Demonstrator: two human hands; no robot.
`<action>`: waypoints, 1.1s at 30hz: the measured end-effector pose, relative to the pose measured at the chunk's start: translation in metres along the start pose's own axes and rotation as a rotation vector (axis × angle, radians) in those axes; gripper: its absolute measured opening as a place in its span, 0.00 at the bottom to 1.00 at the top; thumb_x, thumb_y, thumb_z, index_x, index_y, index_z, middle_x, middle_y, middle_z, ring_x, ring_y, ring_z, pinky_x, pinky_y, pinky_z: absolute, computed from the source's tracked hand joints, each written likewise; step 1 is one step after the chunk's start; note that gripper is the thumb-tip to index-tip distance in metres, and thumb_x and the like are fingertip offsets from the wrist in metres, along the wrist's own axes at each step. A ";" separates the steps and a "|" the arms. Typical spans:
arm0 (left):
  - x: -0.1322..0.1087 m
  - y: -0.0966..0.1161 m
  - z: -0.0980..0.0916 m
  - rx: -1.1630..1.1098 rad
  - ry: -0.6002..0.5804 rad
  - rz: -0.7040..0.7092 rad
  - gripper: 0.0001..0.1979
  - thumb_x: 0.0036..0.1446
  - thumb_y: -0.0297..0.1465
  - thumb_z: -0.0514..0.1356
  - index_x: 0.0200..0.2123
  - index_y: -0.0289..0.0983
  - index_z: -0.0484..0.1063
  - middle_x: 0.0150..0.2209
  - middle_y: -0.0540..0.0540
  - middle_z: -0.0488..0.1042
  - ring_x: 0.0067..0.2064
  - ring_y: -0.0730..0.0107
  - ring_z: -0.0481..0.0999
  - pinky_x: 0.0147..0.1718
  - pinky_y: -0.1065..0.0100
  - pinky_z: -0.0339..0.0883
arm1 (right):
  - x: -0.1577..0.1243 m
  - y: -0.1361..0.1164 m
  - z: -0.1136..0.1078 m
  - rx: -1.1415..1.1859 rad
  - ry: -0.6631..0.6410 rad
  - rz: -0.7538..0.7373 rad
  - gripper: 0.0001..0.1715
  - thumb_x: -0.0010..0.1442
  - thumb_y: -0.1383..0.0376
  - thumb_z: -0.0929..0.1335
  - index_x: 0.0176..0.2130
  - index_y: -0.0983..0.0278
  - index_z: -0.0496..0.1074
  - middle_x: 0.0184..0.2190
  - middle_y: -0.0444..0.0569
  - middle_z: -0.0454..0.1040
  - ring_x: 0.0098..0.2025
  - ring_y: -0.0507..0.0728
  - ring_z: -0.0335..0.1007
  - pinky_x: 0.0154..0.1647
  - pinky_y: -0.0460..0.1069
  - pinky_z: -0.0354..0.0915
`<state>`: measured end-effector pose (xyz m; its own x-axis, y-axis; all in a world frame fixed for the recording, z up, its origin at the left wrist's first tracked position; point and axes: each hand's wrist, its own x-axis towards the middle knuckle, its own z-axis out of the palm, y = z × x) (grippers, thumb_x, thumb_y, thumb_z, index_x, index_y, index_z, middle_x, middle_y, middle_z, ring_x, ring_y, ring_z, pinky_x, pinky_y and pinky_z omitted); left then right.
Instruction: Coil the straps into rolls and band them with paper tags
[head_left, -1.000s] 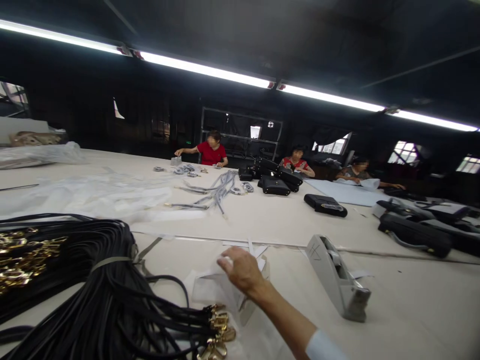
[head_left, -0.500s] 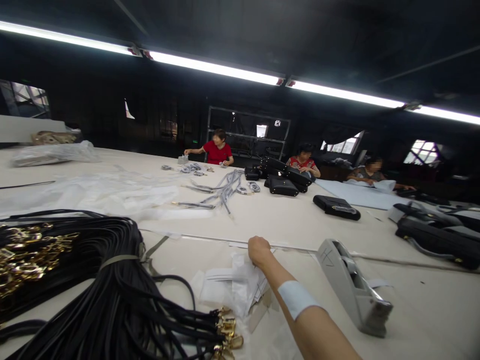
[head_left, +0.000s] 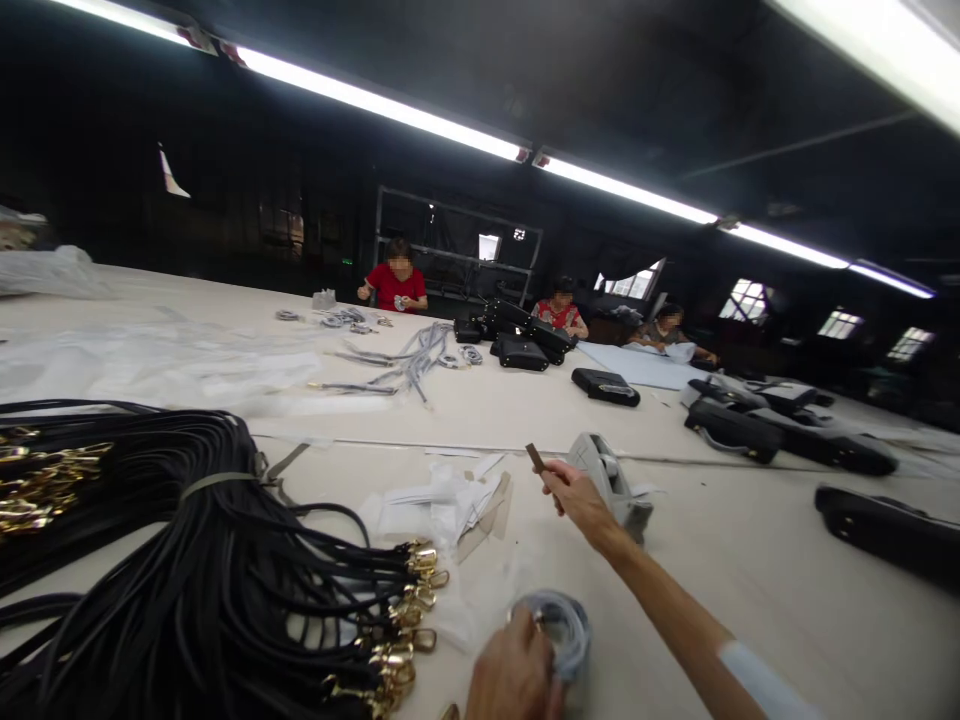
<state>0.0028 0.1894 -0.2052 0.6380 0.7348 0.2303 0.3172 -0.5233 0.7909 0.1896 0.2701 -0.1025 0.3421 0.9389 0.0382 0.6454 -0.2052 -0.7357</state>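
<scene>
Black straps (head_left: 150, 560) with gold clasps (head_left: 405, 620); grey tape dispenser (head_left: 611, 485).

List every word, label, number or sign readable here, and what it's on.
None can be read.
Small lit sign on the back rack: too small to read.
White paper slips beside the tape dispenser: blurred, nothing legible.
The dark strip in the right hand and grey coil in the left hand: no marking seen.

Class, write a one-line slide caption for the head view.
Right hand holds a brown strip; left hand grips a grey coil.
</scene>
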 end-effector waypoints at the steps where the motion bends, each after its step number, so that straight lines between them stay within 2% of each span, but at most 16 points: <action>1: 0.003 0.001 -0.005 -0.075 0.046 -0.034 0.06 0.51 0.28 0.60 0.34 0.36 0.74 0.39 0.42 0.73 0.39 0.59 0.72 0.38 0.64 0.64 | -0.024 0.008 -0.013 0.073 -0.011 0.014 0.19 0.66 0.57 0.61 0.49 0.67 0.69 0.29 0.43 0.71 0.21 0.47 0.62 0.23 0.44 0.62; 2: 0.006 0.003 -0.011 -0.211 0.095 -0.090 0.04 0.51 0.30 0.61 0.31 0.35 0.73 0.35 0.44 0.71 0.38 0.61 0.70 0.37 0.65 0.62 | -0.048 0.015 -0.025 0.137 -0.029 0.030 0.21 0.64 0.55 0.63 0.48 0.67 0.70 0.28 0.42 0.70 0.20 0.47 0.60 0.22 0.44 0.60; 4: 0.010 0.009 -0.023 -0.570 0.093 -0.217 0.12 0.51 0.38 0.62 0.25 0.35 0.70 0.28 0.48 0.67 0.33 0.65 0.67 0.34 0.67 0.59 | -0.095 0.027 -0.041 0.242 -0.069 0.067 0.23 0.59 0.50 0.66 0.41 0.68 0.72 0.26 0.42 0.70 0.18 0.46 0.57 0.19 0.43 0.57; 7: 0.008 0.020 -0.036 -0.852 -0.017 -0.276 0.23 0.52 0.50 0.59 0.30 0.32 0.71 0.26 0.48 0.68 0.30 0.68 0.66 0.32 0.68 0.59 | -0.147 0.034 -0.049 0.377 -0.134 0.159 0.24 0.53 0.48 0.69 0.31 0.67 0.71 0.21 0.41 0.68 0.16 0.45 0.53 0.16 0.42 0.48; 9: 0.004 0.028 -0.040 -1.026 -0.075 -0.287 0.25 0.53 0.50 0.60 0.35 0.30 0.72 0.29 0.46 0.72 0.31 0.69 0.68 0.34 0.69 0.60 | -0.167 0.035 -0.047 0.439 -0.161 0.241 0.22 0.50 0.49 0.70 0.28 0.66 0.70 0.19 0.40 0.67 0.14 0.44 0.49 0.15 0.42 0.43; 12: -0.003 0.038 -0.042 -1.232 -0.099 -0.331 0.21 0.51 0.45 0.66 0.36 0.30 0.74 0.30 0.46 0.73 0.30 0.72 0.67 0.32 0.73 0.59 | -0.176 0.035 -0.037 0.423 -0.123 0.314 0.17 0.48 0.53 0.71 0.25 0.64 0.69 0.16 0.39 0.66 0.13 0.43 0.45 0.14 0.43 0.40; 15: -0.005 0.043 -0.044 -1.201 -0.075 -0.333 0.19 0.51 0.43 0.67 0.34 0.31 0.76 0.27 0.48 0.72 0.27 0.75 0.64 0.29 0.74 0.58 | -0.173 0.037 -0.025 0.367 -0.038 0.268 0.13 0.49 0.58 0.71 0.23 0.65 0.70 0.15 0.40 0.67 0.14 0.45 0.47 0.14 0.42 0.42; 17: -0.004 0.043 -0.043 -1.152 -0.070 -0.318 0.19 0.50 0.43 0.68 0.33 0.31 0.76 0.25 0.49 0.71 0.27 0.75 0.63 0.29 0.74 0.57 | -0.168 0.037 -0.016 0.389 -0.013 0.216 0.14 0.50 0.57 0.71 0.23 0.65 0.71 0.16 0.42 0.69 0.16 0.45 0.50 0.15 0.42 0.44; 20: -0.001 0.036 -0.040 -1.089 -0.064 -0.321 0.22 0.48 0.46 0.68 0.36 0.32 0.76 0.25 0.49 0.70 0.29 0.71 0.66 0.32 0.72 0.59 | -0.162 0.034 -0.004 0.463 -0.017 0.181 0.17 0.50 0.55 0.72 0.23 0.66 0.71 0.16 0.42 0.69 0.16 0.46 0.51 0.15 0.42 0.45; 22: 0.001 0.030 -0.039 -1.029 -0.071 -0.314 0.23 0.48 0.48 0.67 0.34 0.32 0.75 0.25 0.49 0.69 0.31 0.69 0.67 0.35 0.70 0.60 | -0.159 0.030 0.002 0.498 -0.026 0.180 0.15 0.50 0.57 0.72 0.23 0.66 0.71 0.16 0.41 0.69 0.16 0.45 0.51 0.15 0.42 0.45; 25: 0.001 0.024 -0.039 -0.858 -0.127 -0.243 0.23 0.50 0.49 0.65 0.31 0.32 0.74 0.28 0.49 0.68 0.33 0.68 0.66 0.35 0.69 0.59 | -0.156 0.025 0.009 0.553 -0.079 0.175 0.10 0.50 0.61 0.69 0.24 0.66 0.72 0.17 0.40 0.68 0.15 0.45 0.51 0.14 0.42 0.47; 27: 0.000 0.025 -0.042 -0.731 -0.141 -0.200 0.23 0.52 0.49 0.63 0.30 0.32 0.74 0.31 0.48 0.68 0.35 0.67 0.66 0.35 0.69 0.59 | -0.157 0.023 0.012 0.600 -0.150 0.153 0.08 0.50 0.64 0.66 0.28 0.66 0.74 0.18 0.40 0.68 0.17 0.47 0.55 0.16 0.42 0.53; 30: -0.005 0.032 -0.043 -0.532 -0.086 -0.182 0.20 0.54 0.47 0.61 0.29 0.33 0.73 0.32 0.47 0.69 0.36 0.64 0.68 0.36 0.68 0.61 | -0.163 0.027 0.015 0.773 -0.281 0.113 0.13 0.48 0.68 0.67 0.35 0.66 0.77 0.26 0.43 0.73 0.27 0.50 0.65 0.29 0.43 0.63; 31: -0.007 0.034 -0.043 -0.459 -0.058 -0.175 0.19 0.55 0.46 0.60 0.29 0.34 0.73 0.32 0.47 0.69 0.37 0.63 0.68 0.36 0.68 0.61 | -0.165 0.029 0.017 0.839 -0.307 0.109 0.14 0.48 0.68 0.68 0.37 0.67 0.78 0.29 0.44 0.75 0.31 0.51 0.67 0.33 0.43 0.63; 33: -0.009 0.036 -0.042 -0.324 -0.006 -0.156 0.16 0.56 0.43 0.59 0.28 0.35 0.72 0.32 0.47 0.69 0.37 0.63 0.69 0.36 0.67 0.60 | -0.169 0.033 0.020 0.922 -0.309 0.129 0.14 0.50 0.65 0.72 0.39 0.67 0.78 0.32 0.46 0.76 0.32 0.51 0.67 0.33 0.43 0.62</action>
<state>-0.0206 0.1820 -0.1547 0.6040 0.7919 0.0896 0.1731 -0.2401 0.9552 0.1395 0.1099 -0.1467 0.0944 0.9823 -0.1619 -0.2156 -0.1386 -0.9666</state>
